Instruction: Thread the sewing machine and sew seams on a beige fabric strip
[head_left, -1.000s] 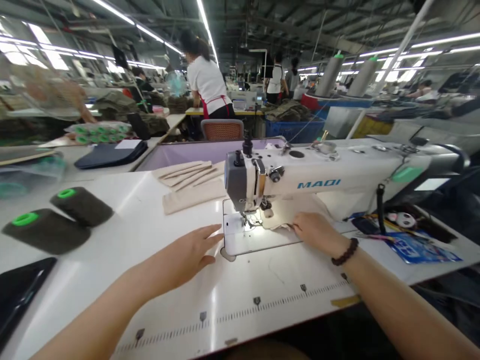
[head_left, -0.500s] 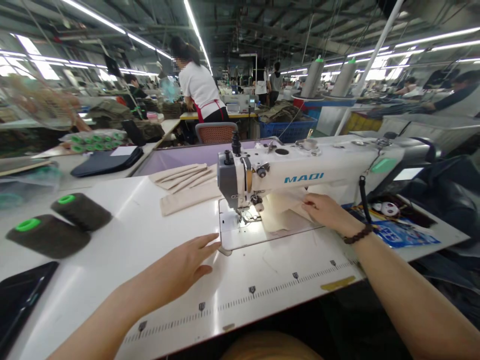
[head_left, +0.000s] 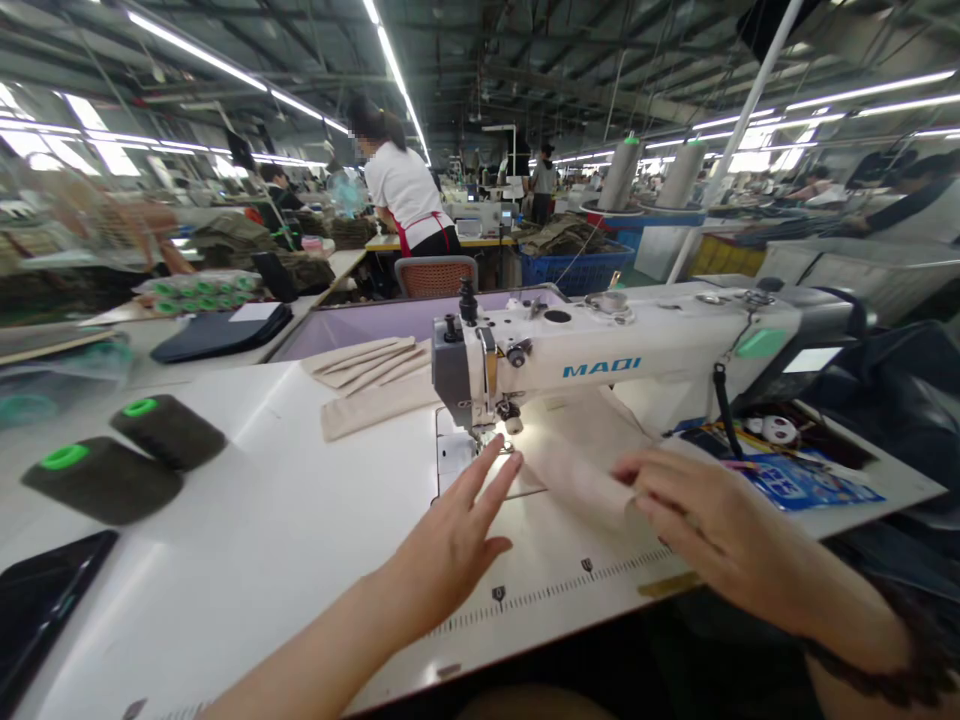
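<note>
A beige cloth piece (head_left: 577,455) lies under the arm of the white sewing machine (head_left: 675,335), its front edge lifted toward me. My right hand (head_left: 690,510) pinches that edge between thumb and fingers, right of the needle area. My left hand (head_left: 457,535) has its fingers spread, with the fingertips by the lit presser foot (head_left: 504,445), and nothing is in its grasp. Behind and left of the machine head, several folded beige strips (head_left: 367,375) lie on the white table (head_left: 262,520).
Two dark thread cones (head_left: 105,480) stand at the left, above a black phone-like object (head_left: 52,600). At the right lie a blue packet (head_left: 795,480) and small tools. A person in a white shirt (head_left: 409,185) stands beyond an orange-backed chair (head_left: 437,275).
My left hand has moved right and forward to the presser foot. My right hand has come nearer to me, drawing the cloth's edge out from beneath the machine arm.
</note>
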